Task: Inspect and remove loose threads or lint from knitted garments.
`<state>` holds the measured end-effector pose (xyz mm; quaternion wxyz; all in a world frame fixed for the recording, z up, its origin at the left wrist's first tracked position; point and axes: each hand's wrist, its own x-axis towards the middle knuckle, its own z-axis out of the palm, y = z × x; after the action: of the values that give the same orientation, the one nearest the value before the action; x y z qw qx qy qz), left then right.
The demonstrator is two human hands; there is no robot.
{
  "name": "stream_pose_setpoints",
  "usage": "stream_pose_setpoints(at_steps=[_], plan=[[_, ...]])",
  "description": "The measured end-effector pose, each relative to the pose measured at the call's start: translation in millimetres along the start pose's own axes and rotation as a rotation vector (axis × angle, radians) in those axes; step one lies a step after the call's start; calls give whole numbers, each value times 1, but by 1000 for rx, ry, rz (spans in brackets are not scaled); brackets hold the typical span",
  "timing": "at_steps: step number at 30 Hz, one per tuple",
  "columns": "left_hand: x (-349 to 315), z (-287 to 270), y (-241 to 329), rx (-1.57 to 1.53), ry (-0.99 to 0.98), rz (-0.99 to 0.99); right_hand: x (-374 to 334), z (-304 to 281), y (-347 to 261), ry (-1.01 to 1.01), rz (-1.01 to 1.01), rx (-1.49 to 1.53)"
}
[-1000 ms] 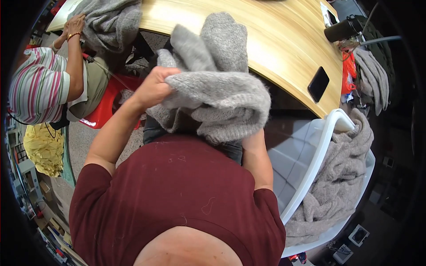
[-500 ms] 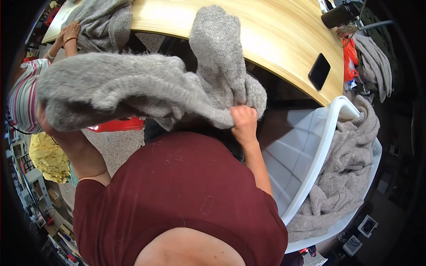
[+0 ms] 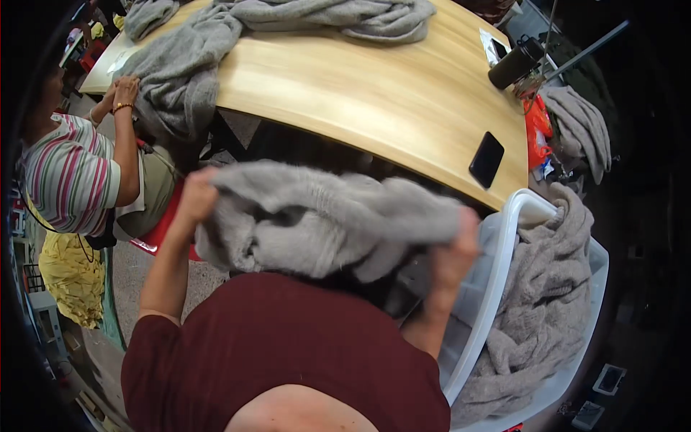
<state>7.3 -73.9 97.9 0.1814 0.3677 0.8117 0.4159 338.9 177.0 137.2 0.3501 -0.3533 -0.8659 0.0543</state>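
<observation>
The table [image 3: 345,93] lay ahead of the grip, its front edge running from beyond the left hand [image 3: 198,194] to a near corner by the right hand [image 3: 461,248]. Most open room was over the wood straight ahead, short of the gray cloths [image 3: 191,79] at its far side and left end. The tub [image 3: 491,248], holding brown cloth [image 3: 543,309], stood just beside the right hand, its rim leaving little room for a swing that way. A co-worker [image 3: 79,176] sat beyond the left hand, bounding that side. The knit [image 3: 317,216] hung between the hands, before the maroon shirt [image 3: 281,338] and short of the table edge. The left hand was closed on one end; the right, blurred, seemed clasped on the other, though its fingers could not be made out singly. The step in hand looked like shaking out or spreading the knit; the next move seemed to call for an even hold at both ends and elbows kept off the tub's rim. The flask [image 3: 516,63] and the phone [image 3: 487,160] were ahead of the right hand, the phone nearer.
</observation>
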Motion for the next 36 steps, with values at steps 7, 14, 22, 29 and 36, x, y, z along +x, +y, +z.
stream_pose_setpoints(at_steps=[7, 14, 22, 29, 36], plan=[[-12, 21, 28, 608, -36, 179, -42, 51, 0, -438, 186, 326], [30, 86, 22, 494, -314, 454, -44, 46, 13, -379, 207, -63], [34, 140, 9, 608, -395, 427, -153, 58, 28, -342, 790, 46], [37, 132, -15, 415, -314, 361, -95, 42, 31, -30, 1223, 1476], [31, 114, -11, 442, -311, 375, -72, 69, 7, -144, 774, 512]])
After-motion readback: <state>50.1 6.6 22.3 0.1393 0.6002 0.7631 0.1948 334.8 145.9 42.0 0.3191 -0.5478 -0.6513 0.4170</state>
